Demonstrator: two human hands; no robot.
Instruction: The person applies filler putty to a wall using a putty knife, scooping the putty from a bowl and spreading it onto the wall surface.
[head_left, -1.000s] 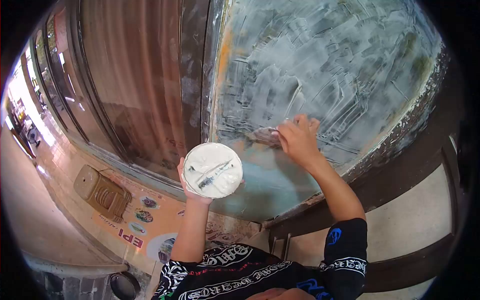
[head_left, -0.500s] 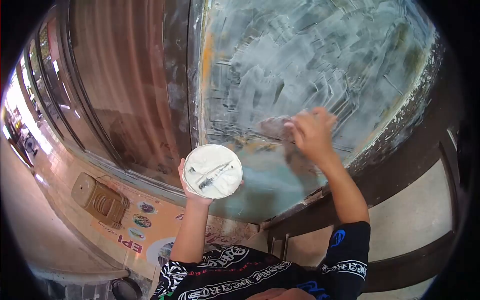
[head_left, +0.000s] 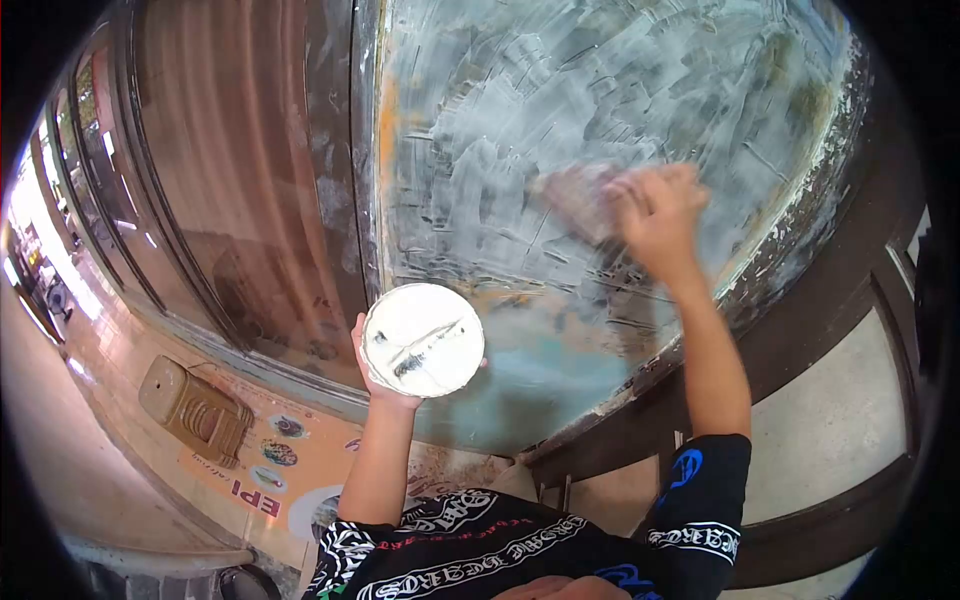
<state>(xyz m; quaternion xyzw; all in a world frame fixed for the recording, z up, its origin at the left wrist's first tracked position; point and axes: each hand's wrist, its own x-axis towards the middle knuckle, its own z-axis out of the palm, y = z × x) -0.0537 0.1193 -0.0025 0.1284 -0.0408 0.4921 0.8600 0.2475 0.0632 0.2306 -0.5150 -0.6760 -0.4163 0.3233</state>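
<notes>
Across streaked panel (head_left: 560, 110), one o'clock: swept up from the lower edge to the middle, so over already-smeared ground now! Pinching blurred blade (head_left: 588, 200) in right hand (head_left: 664, 208), two o'clock; cupping paste-topped disc (head_left: 432, 318) in left hand (head_left: 388, 391), eight o'clock.

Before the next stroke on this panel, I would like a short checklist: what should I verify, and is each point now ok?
1. Left hand gripping the round holder: ok.
2. White paste available: ok.
3. Flat spreader in the right hand: ok.
4. Spreader edge clean: cannot tell, blurred.
5. Streaks over the whole panel: not ok, the blue-green lower part looks smooth.
</notes>
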